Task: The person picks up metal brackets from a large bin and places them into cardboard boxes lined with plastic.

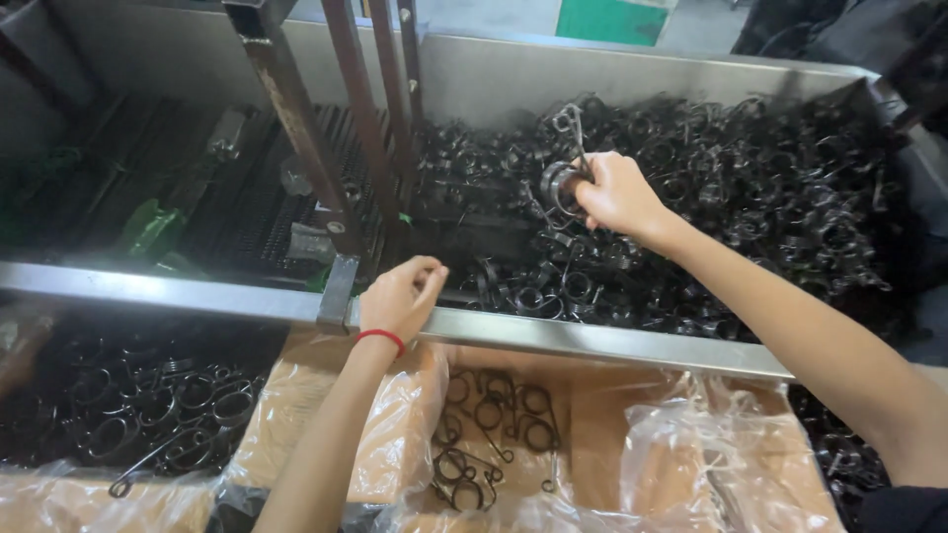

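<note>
**A:** What's in the containers?

**B:** The big steel bin (pixel 691 84) is heaped with dark wire spring clips (pixel 780 188), all around and beyond the right hand (pixel 617 194). Nearer than the left hand (pixel 400 296), a cardboard box lined with clear plastic (pixel 632 434) holds a few loose clips (pixel 494 419); to its left, another lined box holds a fuller pile (pixel 148 405).

**A:** And the grips?

**B:** The right hand's fingers are pressed together, pinching a coiled clip (pixel 561 183) just above the heap. The left hand rests on the bin's front rail (pixel 592 341), fingers curled in; I cannot tell whether it holds anything.

**A:** Which way does the pinched clip point?

**B:** Its ring sits at the fingertips, facing left; its long wire legs run up and away from the grip, nearly upright.

**A:** Anything in the way?

**B:** Rusty upright bars (pixel 355 118) stand left of the right hand, above the left. Beyond them lie a black slatted tray (pixel 247 197) and a green part (pixel 148 229).
</note>
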